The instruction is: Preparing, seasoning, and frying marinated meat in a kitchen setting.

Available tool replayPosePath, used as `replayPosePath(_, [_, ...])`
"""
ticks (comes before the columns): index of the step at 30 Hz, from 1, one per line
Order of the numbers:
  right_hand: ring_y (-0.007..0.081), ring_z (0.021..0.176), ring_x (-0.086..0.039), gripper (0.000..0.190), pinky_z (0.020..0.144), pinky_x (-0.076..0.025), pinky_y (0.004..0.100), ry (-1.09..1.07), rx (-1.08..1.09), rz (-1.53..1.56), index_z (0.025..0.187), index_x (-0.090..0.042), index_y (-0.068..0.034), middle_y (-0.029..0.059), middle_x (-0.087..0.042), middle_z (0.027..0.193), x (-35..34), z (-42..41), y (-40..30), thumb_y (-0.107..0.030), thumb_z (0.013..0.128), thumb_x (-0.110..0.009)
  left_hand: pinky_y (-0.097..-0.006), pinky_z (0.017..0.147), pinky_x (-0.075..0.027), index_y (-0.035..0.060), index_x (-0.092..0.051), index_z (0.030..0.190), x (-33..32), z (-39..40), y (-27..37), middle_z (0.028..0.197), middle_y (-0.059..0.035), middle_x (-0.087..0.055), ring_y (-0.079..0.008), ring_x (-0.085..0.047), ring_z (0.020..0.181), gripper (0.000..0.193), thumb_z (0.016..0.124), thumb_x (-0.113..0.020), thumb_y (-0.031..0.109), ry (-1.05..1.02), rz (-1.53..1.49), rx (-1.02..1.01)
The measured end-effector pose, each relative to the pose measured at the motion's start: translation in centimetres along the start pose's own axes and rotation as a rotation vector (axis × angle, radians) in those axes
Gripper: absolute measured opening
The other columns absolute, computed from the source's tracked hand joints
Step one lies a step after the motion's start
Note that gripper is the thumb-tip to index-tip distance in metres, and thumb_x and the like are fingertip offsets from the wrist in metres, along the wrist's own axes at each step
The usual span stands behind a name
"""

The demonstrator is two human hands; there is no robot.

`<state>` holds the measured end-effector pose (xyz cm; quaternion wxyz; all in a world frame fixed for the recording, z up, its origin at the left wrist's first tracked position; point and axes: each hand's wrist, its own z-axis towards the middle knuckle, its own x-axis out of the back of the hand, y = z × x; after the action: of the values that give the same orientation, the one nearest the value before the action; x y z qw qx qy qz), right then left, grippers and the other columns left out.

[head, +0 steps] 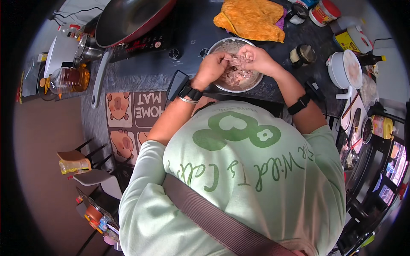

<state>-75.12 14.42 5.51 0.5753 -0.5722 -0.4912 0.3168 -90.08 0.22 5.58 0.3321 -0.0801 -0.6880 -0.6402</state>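
Note:
A round metal bowl stands at the counter's near edge, holding pale pink strips of raw meat in some liquid. Over its left rim reaches my left hand, its thumb and fingers pinching some of the meat. My right hand comes in from the right side, fingers curled around more of the meat, close to the left fingertips. Both hands are above or partly in the bowl. Just behind the bowl lies an orange cloth.
A large frying pan rests on the cooktop at the upper left, its grey handle jutting towards me. An oil bottle stands at far left. On the right are a glass jar, a white lidded pot and several containers.

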Motion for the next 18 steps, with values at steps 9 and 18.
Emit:
replayPosePath(9, [0.0105, 0.075, -0.056, 0.036, 0.067, -0.046, 0.0253, 0.056, 0.027, -0.088, 0.102, -0.053, -0.002, 0.0054, -0.060, 0.081, 1.1, -1.9, 0.2, 0.004, 0.067, -0.062, -0.0360, 0.073, -0.047, 0.0040, -0.062, 0.097, 0.6, 0.6, -0.8, 0.092, -0.0179, -0.061, -0.0318, -0.060, 0.084, 0.022, 0.077, -0.055, 0.011, 0.011, -0.009, 0.286])
replayPosePath(18, [0.0151, 0.074, -0.060, 0.022, 0.069, -0.047, 0.0277, 0.145, 0.130, -0.112, 0.094, -0.054, -0.003, 0.0076, -0.063, 0.076, -0.7, -1.6, -1.5, -0.001, 0.073, -0.058, -0.0379, 0.072, -0.047, 0.0034, -0.056, 0.105, -1.4, -0.3, 2.6, 0.095, -0.0186, -0.059, -0.0329, -0.059, 0.083, 0.028, 0.078, -0.057, 0.014, -0.127, 0.077, -0.144])
